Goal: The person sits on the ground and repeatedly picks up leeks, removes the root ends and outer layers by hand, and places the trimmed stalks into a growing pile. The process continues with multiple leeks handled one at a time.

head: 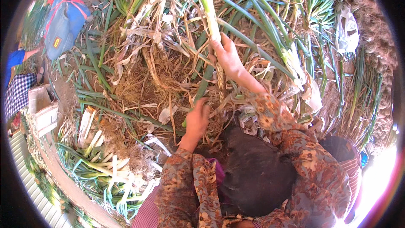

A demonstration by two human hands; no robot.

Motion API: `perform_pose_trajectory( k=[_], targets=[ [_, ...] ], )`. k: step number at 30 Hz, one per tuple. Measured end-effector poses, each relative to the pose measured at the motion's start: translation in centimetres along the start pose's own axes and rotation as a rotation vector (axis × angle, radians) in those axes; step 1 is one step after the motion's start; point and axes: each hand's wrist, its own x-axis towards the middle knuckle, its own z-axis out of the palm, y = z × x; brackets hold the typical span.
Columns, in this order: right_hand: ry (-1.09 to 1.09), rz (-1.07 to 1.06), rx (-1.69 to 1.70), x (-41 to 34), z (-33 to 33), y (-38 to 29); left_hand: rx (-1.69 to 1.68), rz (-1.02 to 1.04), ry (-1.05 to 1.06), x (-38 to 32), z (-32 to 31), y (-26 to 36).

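My right hand [228,53] grips the pale shaft of a large green onion [211,19], which stretches away from me with its green leaves at the top of the view. Its dirty lower end hangs below the fist, towards me. My left hand [196,122] is blurred, nearer my body, over dry peeled leaves and stringy roots; whether it pinches anything is not clear. Between and beyond the hands lies a heap of unpeeled green onions [153,66] with brown roots. To the right, a whiter green onion [289,58] leans across the litter.
Pale peeled green onions [117,167] are piled at lower left. A blue bag [65,22] with a pink tie lies at upper left, and another person's arm [30,53] shows at the left rim. A white plastic bag [346,30] sits at right. Dark cloth [259,171] covers my lap.
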Motion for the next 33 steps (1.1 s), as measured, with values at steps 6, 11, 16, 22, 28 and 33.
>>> perform_pose_trajectory(
  k=[6,11,16,22,28,33],
  targets=[
    [-0.144,-0.18,-0.214,-5.8,3.4,-7.2,-0.532,0.342,0.463,3.1,-9.8,9.7],
    [-0.148,-0.632,-0.758,-6.7,5.3,-10.9,-0.541,0.659,0.7,2.9,-15.6,17.2],
    [-0.072,-0.794,-1.119,-8.4,4.5,-10.2,-0.973,0.403,0.61,1.8,-16.3,16.1],
    [-0.411,-0.494,-0.474,-7.7,4.9,-6.4,-1.162,0.103,0.573,2.6,-13.2,11.9],
    [-0.36,-0.081,0.091,-5.2,9.7,-3.9,-1.052,0.195,0.687,3.0,-10.5,11.7],
    [-0.324,0.122,0.441,-7.9,6.7,-1.0,-1.119,0.114,0.693,3.0,-12.2,9.7]
  ],
)
